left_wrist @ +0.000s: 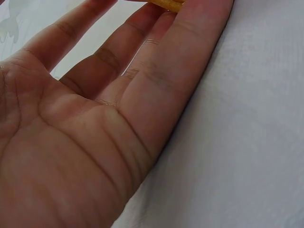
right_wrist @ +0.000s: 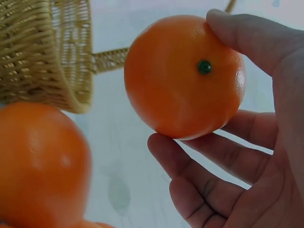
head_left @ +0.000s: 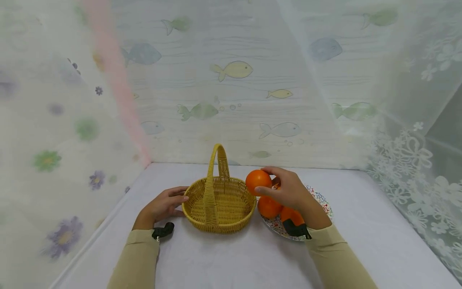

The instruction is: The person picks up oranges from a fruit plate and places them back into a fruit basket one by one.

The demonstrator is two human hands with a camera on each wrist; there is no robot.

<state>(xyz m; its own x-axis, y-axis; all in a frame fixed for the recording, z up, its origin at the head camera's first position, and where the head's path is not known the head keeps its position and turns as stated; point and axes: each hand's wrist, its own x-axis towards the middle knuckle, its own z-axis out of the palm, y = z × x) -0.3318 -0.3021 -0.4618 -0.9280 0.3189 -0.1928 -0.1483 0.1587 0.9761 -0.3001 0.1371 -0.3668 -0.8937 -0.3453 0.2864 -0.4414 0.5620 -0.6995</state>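
My right hand [head_left: 290, 188] holds an orange [head_left: 257, 181] between thumb and fingers, raised over the right rim of a yellow wicker basket [head_left: 225, 228]. In the right wrist view this orange [right_wrist: 175, 80] is glossy, with a small green stem spot. The basket has a tall arched handle, and its woven floor shows bare. At its left side my left hand [head_left: 164, 206] grips the rim, one fingertip over the edge. Only a sliver of the yellow rim [left_wrist: 170, 4] shows beyond the fingers in the left wrist view. Several more oranges [head_left: 269, 207] lie below my right hand.
A white plate [head_left: 324, 202] with multicoloured specks bears the other oranges, just right of the basket. A white cloth [head_left: 223, 265] covers the table. Fish-printed curtain [head_left: 231, 100] hangs along the back, with flowered sheer fabric [head_left: 408, 176] at the right.
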